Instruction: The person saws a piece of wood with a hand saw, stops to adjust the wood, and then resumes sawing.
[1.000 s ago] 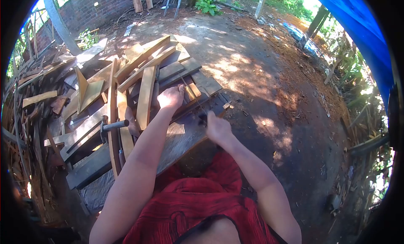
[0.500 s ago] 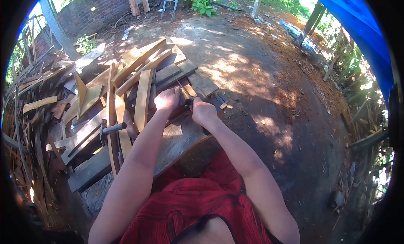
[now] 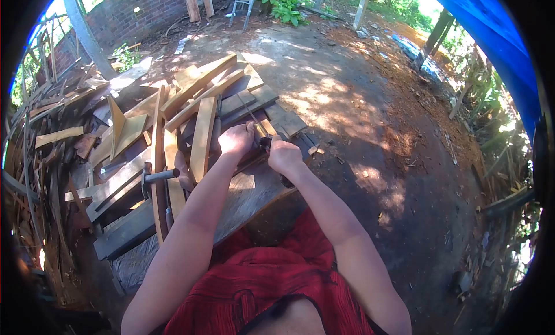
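Since a second ago, my right hand (image 3: 284,156) has moved toward eleven o'clock, closing on my left hand (image 3: 236,141). Right fingers wrap tightly around the black handle (image 3: 265,143) of a long, thin metal tool (image 3: 250,110); its long axis runs from five o'clock at the grip to eleven at the tip. That line is what matters: it passes just beside my left fingertips, at their two o'clock, with the small tan wooden block (image 3: 268,127) close along its other side. Both hands are near the block, and I can't tell which is nearer. Left fingers are curled in; whether they grip anything, I can't tell, as their undersides are hidden. Beneath lies the grey weathered wooden bench (image 3: 254,196); a hammer with a dark cylindrical handle (image 3: 162,175) rests toward eight o'clock from my left hand.
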Demonstrator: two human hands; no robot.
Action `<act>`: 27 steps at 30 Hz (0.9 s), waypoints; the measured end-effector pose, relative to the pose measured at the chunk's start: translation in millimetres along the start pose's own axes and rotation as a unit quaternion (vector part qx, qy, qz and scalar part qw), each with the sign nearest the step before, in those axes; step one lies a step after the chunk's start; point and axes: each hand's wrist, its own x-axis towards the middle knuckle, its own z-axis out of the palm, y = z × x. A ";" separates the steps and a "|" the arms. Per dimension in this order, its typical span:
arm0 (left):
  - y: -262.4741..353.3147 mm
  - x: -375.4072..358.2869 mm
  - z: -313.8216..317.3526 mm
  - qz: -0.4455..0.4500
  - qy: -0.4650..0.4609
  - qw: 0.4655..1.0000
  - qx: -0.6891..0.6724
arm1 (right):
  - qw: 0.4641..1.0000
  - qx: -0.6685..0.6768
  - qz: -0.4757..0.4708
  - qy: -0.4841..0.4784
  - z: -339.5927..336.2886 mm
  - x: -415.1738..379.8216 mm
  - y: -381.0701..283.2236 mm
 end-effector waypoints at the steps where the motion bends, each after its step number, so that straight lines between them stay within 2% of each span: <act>1: 1.6 -1.2 -1.5 -0.014 -0.015 1.000 -0.005 | 1.000 0.000 -0.003 0.000 1.7 0.5 0.4; 3: 3.0 -5.6 0.1 -0.018 -0.018 1.000 -0.016 | 1.000 0.005 -0.009 0.008 4.7 -9.3 7.3; 9: 0.0 -1.4 -0.2 -0.005 -0.034 0.999 -0.016 | 0.999 -0.025 0.010 -0.028 2.4 -107.8 48.0; 11: -1.0 -1.2 3.0 -0.007 -0.018 1.000 -0.018 | 0.996 -0.032 0.027 -0.073 -14.1 -115.8 41.0; 14: 1.0 -3.1 -4.6 0.005 -0.057 0.998 -0.007 | 0.999 -0.030 0.002 -0.040 -19.4 -66.3 23.7; 16: 1.2 -1.5 -3.2 -0.001 -0.049 0.999 -0.003 | 0.999 -0.028 -0.013 -0.028 -5.1 -20.5 17.7; 19: -0.3 -0.5 -0.6 -0.007 -0.031 0.999 -0.008 | 0.999 -0.031 -0.028 0.006 4.7 0.5 2.3; 20: -2.0 -1.6 2.7 -0.002 -0.021 1.000 -0.015 | 1.000 -0.004 -0.006 0.010 7.4 -4.5 4.7; 25: -1.3 -2.2 2.9 -0.009 -0.021 0.999 -0.032 | 0.998 -0.034 0.020 -0.052 4.2 -98.9 37.4; 27: 0.1 -3.5 0.0 -0.012 -0.029 0.999 -0.025 | 0.996 -0.039 0.033 -0.075 -1.5 -112.3 39.9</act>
